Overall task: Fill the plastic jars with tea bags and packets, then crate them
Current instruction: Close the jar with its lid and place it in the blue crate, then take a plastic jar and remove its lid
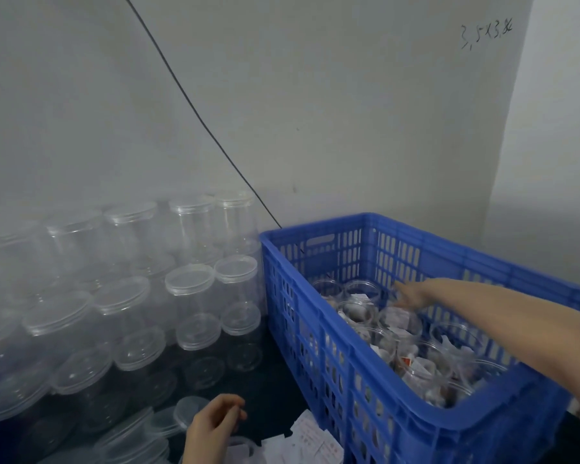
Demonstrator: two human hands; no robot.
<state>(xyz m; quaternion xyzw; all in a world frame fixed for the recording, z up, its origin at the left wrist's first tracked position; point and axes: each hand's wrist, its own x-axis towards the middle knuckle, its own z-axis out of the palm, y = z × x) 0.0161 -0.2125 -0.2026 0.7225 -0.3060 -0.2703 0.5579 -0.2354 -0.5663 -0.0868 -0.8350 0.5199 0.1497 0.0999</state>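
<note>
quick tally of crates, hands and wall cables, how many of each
crate: 1
hands: 2, left hand and right hand
cable: 1
total: 4

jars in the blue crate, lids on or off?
Off, as far as visible. The jars in the blue crate show open round mouths with packets poking out; no lid visible on any.

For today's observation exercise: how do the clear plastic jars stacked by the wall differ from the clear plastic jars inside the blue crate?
The stacked clear plastic jars look empty; the clear plastic jars in the blue plastic crate hold paper packets. The stacked jars wear lids; those in the crate stand open-topped. Both are transparent and round.
</note>
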